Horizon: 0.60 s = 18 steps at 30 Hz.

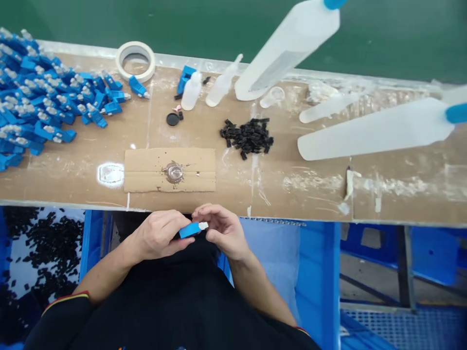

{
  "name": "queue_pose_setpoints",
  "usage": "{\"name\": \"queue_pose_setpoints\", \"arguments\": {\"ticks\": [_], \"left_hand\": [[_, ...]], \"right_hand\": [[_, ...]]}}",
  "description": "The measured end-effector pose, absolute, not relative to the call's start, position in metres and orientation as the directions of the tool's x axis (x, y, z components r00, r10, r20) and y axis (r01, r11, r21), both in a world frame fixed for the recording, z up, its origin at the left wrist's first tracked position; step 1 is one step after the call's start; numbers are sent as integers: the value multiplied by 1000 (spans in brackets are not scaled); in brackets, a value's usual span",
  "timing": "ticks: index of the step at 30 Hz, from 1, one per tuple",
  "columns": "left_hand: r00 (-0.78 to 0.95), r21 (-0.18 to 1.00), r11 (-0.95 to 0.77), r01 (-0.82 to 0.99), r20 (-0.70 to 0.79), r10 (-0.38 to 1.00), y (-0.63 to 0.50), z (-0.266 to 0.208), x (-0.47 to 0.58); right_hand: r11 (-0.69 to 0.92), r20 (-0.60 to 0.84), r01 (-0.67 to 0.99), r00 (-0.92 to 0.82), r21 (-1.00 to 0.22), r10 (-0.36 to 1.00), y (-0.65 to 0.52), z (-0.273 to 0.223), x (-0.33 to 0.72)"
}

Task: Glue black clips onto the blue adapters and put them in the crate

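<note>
Two bare hands are held at the near edge of the bench, in front of a dark shirt. A blue piece with a white tip is gripped between the thumb and fingers of the left hand, its tip pointed toward the right hand. The right hand's fingers are curled and parted from the thumb around that tip; whether the tip is touched by them cannot be told.

Below the bench edge, many small black pieces are seen at the left, and a blue crate stands at the right.

On the brown bench top, a cardboard strip is laid just beyond the hands, with a clear, shiny blob on it. Farther right, small black parts are gathered in a pile. Beyond the strip, a round black cap is seen near a small squeeze bottle. Two large translucent bottles with blue caps are placed to the right, one nearer and one farther.

At the left, similar blue pieces are massed in a heap, near a roll of tape. Behind everything, a green surface is seen.
</note>
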<state>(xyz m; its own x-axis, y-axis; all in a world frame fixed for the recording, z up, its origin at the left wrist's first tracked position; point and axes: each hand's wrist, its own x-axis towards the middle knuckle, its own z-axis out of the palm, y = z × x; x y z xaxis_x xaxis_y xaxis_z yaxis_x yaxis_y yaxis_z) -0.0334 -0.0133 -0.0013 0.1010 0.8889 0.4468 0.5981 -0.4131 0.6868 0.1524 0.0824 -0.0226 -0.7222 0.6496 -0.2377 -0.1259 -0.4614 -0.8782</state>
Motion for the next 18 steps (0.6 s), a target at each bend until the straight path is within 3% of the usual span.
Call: {"name": "queue_pose_setpoints", "arguments": {"ticks": [5,9,13,16,18], "left_hand": [[346,534,-510,675,382,857,-11,-16,-18],[486,543,-571,615,309,817,-4,-41,7],[491,703,-353,617,6,871,2,-68,28],[466,748,-150,646,-231,854,7,-84,31],[473,737,-94,669,-325,819,11,-90,27]], "right_hand": [[-714,-497,-30,-696,-700,518,60,-35,187],[-699,-606,-3,-498,-715,621,37,-48,226],[-379,-411,255,-86,-890,907,33,-79,288],[-318,-265,422,181,-849,947,42,-115,331],[-334,-242,474,244,-815,939,50,-141,345]]}}
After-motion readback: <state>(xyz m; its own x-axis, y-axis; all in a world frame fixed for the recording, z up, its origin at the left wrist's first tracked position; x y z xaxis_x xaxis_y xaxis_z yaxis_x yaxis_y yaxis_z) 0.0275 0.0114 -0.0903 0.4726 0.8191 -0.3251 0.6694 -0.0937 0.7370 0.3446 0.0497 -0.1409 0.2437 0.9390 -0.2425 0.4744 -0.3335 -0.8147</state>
